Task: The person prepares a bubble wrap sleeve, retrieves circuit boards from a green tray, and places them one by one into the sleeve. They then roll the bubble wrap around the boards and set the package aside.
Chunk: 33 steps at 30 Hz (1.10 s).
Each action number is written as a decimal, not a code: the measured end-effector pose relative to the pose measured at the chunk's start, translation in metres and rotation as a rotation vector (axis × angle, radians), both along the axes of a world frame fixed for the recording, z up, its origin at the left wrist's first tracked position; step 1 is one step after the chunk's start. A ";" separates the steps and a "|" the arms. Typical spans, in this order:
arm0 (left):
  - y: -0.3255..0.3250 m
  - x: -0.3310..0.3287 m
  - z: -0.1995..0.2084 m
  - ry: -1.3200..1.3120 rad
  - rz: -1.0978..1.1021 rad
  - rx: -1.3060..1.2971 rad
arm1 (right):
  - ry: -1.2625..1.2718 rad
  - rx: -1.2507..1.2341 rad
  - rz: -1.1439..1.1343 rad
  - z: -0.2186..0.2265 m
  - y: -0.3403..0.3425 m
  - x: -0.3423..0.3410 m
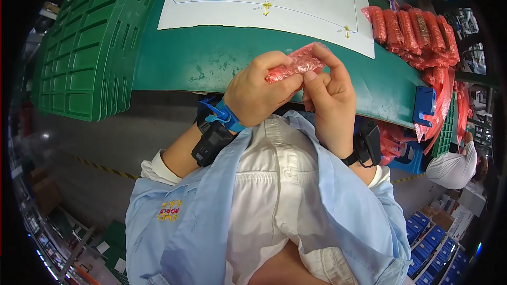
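Observation:
A small packet of pink bubble wrap (303, 62) is held between my two hands, just above the near edge of the green-topped table (211, 53). My left hand (259, 87) grips its left end, thumb pressed along the lower side. At the other end, my right hand (332, 87) pinches it, with the index finger over the top and the thumb below. Whatever the wrap may contain is hidden. A blue strap and a dark device are on my left wrist; another dark device sits on the right one.
Stacked green crates (79, 58) stand at the left. A white board (253, 0) with drawn lines lies on the table's far side. Several pink bubble-wrapped rolls (406, 29) are piled at the right, near a blue tape dispenser-like block (424, 105). Another person (454, 169) is at far right.

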<state>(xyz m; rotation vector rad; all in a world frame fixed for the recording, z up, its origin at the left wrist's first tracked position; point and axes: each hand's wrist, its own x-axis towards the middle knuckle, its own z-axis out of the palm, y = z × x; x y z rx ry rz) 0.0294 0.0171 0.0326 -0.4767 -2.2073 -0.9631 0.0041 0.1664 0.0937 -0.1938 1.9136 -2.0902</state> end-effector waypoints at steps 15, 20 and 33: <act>-0.002 -0.009 -0.009 0.123 -0.145 0.101 | -0.042 -0.166 -0.023 -0.004 0.002 0.008; -0.001 -0.015 -0.009 0.249 -0.129 0.163 | 0.001 -0.095 -0.059 0.001 -0.007 0.014; 0.008 0.000 -0.001 0.043 -0.190 0.488 | 0.263 -0.191 -0.096 -0.044 -0.007 0.003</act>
